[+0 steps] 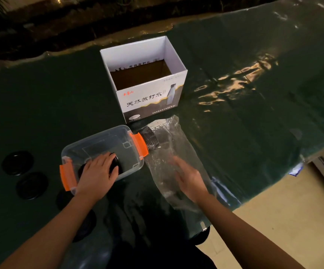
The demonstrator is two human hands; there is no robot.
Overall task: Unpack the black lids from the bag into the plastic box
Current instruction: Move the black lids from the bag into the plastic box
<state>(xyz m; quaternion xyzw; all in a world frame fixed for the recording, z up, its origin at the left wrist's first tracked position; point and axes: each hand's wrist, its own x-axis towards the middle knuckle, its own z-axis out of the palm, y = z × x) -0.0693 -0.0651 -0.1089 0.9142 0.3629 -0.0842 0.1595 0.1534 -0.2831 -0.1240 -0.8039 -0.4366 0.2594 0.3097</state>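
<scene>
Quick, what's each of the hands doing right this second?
Left hand: closed on a black lid, down inside the plastic box.
Right hand: open, fingers spread, holding nothing, over the clear bag.

So the plastic box (103,150) sits on the tabletop (234,113) near the middle, with the cardboard box (147,82) standing behind it and a bit to the right. The bag (176,162) lies just right of the plastic box, and a stack of lids (152,138) sits inside its far end, right up against the box's right latch. The left hand (97,173) is down in the plastic box on a lid (116,164). The right hand (190,179) is over the bag. Two loose lids (17,163) (32,185) lie on the tabletop, well left of the plastic box.
</scene>
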